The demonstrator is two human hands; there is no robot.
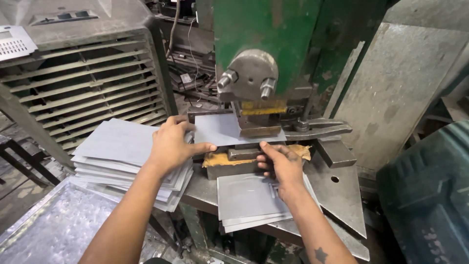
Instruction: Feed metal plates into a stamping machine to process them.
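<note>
Your left hand [172,144] grips the near left edge of a flat grey metal sheet [220,129], thumb stretched along its front edge and fingers curled over the top; the sheet lies level on the die block [229,168] of the press, its far right corner tucked under the punch head [259,128]. Your right hand [281,164] is loosely curled, fingers bent and pressed against the front of the die block just below the sheet; it touches the block and the ochre padding [217,159] beside it, but whether it pinches anything you cannot tell from this view.

Just under your right wrist, a short stack of pressed panels [246,198] rests on the steel press table [342,195], each bearing a shallow raised outline; the stack overhangs the table's near edge slightly. To the left of your left forearm, a taller, fanned pile of blank sheets [117,146] sits close beside the press, its top sheets askew.

Above the sheet, the green press body [266,29] carries a round grey boss with two bolts [249,76]; a yellow band sits just beneath it. At far left stands a louvred metal housing [83,83]; a galvanised sheet [53,225] lies low at the bottom left; a large grey plate [400,83] leans at right.
</note>
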